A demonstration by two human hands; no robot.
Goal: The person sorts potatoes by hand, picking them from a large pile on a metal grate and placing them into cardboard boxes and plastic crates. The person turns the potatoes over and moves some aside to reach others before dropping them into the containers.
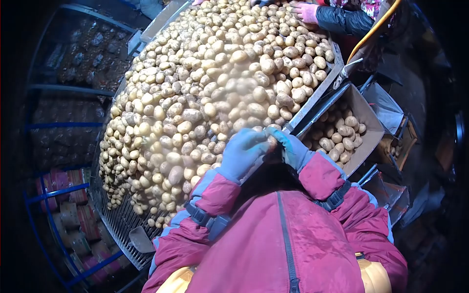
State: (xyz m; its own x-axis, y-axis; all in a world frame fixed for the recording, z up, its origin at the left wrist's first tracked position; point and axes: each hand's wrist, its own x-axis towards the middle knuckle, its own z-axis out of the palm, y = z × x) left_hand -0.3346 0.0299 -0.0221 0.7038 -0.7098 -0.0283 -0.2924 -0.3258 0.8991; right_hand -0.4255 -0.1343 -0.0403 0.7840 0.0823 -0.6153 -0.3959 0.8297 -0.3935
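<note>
A large heap of pale, soil-marked potatoes (193,115) covers the slatted sorting table in front of me. At the near edge of the heap, my left hand (243,155), in a blue-grey glove, is curled with its fingers closed. My right hand (292,149), in a blue-teal glove, meets it at the fingertips. Between the fingertips shows part of a brownish potato (272,141), mostly covered by the gloves. Both hands are close to my jacket, and the undersides of the fingers are hidden.
A cardboard box (367,128) partly filled with potatoes stands to the right, beside the table's metal edge (320,95). Another person's pink-gloved hand (306,12) rests on the heap at the far right. A yellow hose (375,30) hangs there. Filled net sacks (78,215) are stacked at the left.
</note>
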